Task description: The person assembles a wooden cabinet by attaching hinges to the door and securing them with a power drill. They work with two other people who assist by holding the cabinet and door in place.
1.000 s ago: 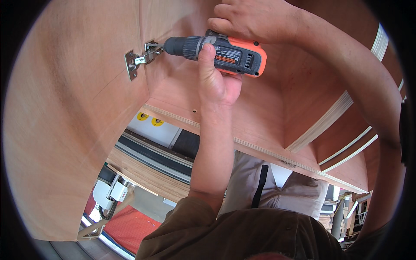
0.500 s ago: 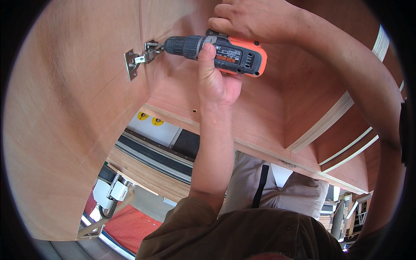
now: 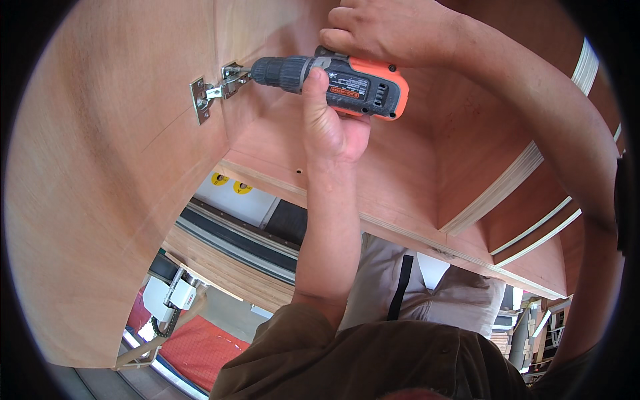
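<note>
An orange and black cordless drill (image 3: 347, 87) lies level, its chuck to the left. My left hand (image 3: 333, 133) is closed round the drill's body from below, thumb up along its side. My right hand (image 3: 393, 33) is curled at the drill's upper side, where the handle would be; its grip is mostly hidden. The bit meets the arm of a metal cabinet hinge (image 3: 233, 81) on the cabinet's inner side wall. The hinge's cup plate (image 3: 201, 100) sits on the wooden door (image 3: 100, 173) to the left.
The plywood cabinet (image 3: 393, 180) has upright dividers (image 3: 497, 187) at the right. Below its front edge are a dark and silver rail (image 3: 233, 240) and a wooden beam (image 3: 227, 270). A white machine part (image 3: 163, 297) and red sheet (image 3: 203, 347) show at lower left.
Very little differs. The drill and both hands have shifted only slightly left, with the bit still at the hinge arm.
</note>
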`<state>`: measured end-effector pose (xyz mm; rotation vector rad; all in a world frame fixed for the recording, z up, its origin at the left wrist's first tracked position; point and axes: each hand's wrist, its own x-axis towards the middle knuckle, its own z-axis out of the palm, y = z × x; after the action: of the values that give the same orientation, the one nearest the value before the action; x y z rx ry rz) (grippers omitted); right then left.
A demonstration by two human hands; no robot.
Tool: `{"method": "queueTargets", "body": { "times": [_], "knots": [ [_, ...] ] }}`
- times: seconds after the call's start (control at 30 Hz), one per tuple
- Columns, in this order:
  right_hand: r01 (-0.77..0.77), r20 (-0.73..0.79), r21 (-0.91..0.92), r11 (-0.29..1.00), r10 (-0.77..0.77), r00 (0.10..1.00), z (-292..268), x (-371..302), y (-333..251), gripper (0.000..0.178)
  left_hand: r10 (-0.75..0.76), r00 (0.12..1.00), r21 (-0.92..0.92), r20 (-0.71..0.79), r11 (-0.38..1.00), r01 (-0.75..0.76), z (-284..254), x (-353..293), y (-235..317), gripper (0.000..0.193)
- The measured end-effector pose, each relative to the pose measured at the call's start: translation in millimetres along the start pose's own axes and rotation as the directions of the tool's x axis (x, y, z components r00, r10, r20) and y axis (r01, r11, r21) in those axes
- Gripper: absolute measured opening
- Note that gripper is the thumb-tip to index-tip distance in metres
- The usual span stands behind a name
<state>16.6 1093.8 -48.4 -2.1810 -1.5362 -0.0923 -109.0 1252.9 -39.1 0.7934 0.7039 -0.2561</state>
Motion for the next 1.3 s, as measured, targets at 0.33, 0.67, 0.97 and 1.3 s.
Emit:
{"method": "queueTargets", "body": {
  "times": [0.33,0.67,0.97,1.3],
  "knots": [
    [0.017,-0.043,-0.015,1.000,-0.017,0.999,0.3,-0.8,-0.4,0.011,0.033,0.999,0.033,-0.019,0.999,-0.032,1.0,-0.9,-1.0,0.066],
    [-0.001,-0.017,-0.073,0.997,0.000,1.000,-4.3,-1.2,-4.4,0.011,0.012,1.000,0.012,-0.021,1.000,-0.012,7.4,-4.6,2.8,0.062],
    [0.036,-0.007,-0.078,0.996,-0.036,0.999,-0.7,-3.4,-6.9,0.009,0.036,0.996,-0.037,-0.087,0.999,-0.039,3.4,-3.8,0.0,0.053],
    [0.124,0.195,-0.179,0.976,-0.088,0.977,-49.6,-15.8,-8.9,0.014,-0.059,0.993,-0.097,0.103,0.993,0.069,26.6,-25.6,-8.0,0.051]
  ]
}}
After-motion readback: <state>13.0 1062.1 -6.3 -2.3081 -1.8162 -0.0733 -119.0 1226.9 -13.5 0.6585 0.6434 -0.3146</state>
